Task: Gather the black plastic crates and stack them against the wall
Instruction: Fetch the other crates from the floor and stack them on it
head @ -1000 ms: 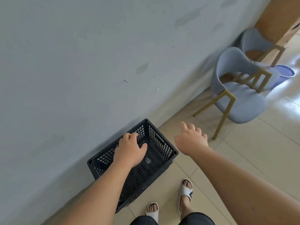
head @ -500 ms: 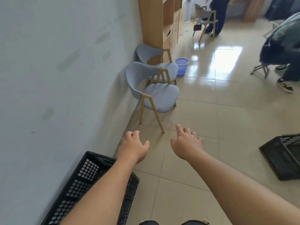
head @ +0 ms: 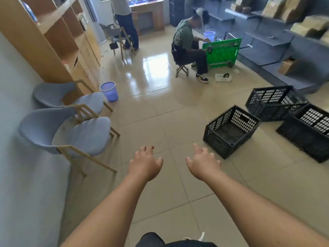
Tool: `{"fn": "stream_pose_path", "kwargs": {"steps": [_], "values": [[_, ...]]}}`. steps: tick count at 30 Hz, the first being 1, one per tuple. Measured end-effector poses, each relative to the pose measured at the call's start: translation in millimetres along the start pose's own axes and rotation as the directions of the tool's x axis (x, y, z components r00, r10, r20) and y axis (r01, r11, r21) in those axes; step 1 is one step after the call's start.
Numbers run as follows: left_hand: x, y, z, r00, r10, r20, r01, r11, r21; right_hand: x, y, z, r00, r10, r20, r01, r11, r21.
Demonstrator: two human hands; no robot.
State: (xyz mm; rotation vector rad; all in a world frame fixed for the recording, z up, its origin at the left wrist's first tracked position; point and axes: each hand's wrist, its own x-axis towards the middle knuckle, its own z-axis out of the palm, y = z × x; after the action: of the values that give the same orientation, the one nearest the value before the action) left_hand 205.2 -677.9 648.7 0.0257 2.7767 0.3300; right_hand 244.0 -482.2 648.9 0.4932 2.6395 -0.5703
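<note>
Nearest crate (head: 231, 131) lies beyond right hand's (head: 203, 163) fingers (head: 197, 147).

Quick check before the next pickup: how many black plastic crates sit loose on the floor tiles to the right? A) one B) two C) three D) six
C: three black perforated plastic crates show there: the nearest crate, the rear crate and the right-edge crate.

3rd crate (head: 302, 139) cut by right edge (far corner unseen); boxes (head: 309, 25) blurred.
</note>
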Motion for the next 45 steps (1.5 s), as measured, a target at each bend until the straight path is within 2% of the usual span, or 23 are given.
{"fn": "stream_pose_path", "kwargs": {"steps": [5,11,20,26,30,34,40,45], "values": [[52,88,7,0.987,0.151,0.062,-0.156,0.984,0.083,32,80,-41,0.981,0.187,-0.055,-0.181,0.979,0.093],[127,192,30,0.941,0.308,0.139,-0.321,0.943,0.09,87,160,-91,0.917,0.391,-0.073,-0.379,0.915,0.136],[238,348,43,0.838,0.48,0.26,-0.516,0.852,0.09,159,257,-169,0.736,0.673,-0.076,-0.627,0.719,0.301],[260,458,65,0.717,0.605,0.348,-0.674,0.728,0.123,169,331,-194,0.61,0.792,-0.039,-0.719,0.573,0.392],[266,536,86,0.662,0.65,0.373,-0.733,0.666,0.138,181,391,-211,0.565,0.825,-0.004,-0.737,0.506,0.447],[271,613,103,0.638,0.681,0.359,-0.76,0.632,0.151,201,458,-234,0.577,0.817,-0.008,-0.739,0.526,0.42],[265,722,119,0.669,0.652,0.357,-0.736,0.646,0.2,241,545,-295,0.673,0.739,-0.019,-0.667,0.618,0.417],[268,784,132,0.688,0.618,0.38,-0.705,0.693,0.15,274,599,-337,0.702,0.712,-0.011,-0.65,0.647,0.398]]}}
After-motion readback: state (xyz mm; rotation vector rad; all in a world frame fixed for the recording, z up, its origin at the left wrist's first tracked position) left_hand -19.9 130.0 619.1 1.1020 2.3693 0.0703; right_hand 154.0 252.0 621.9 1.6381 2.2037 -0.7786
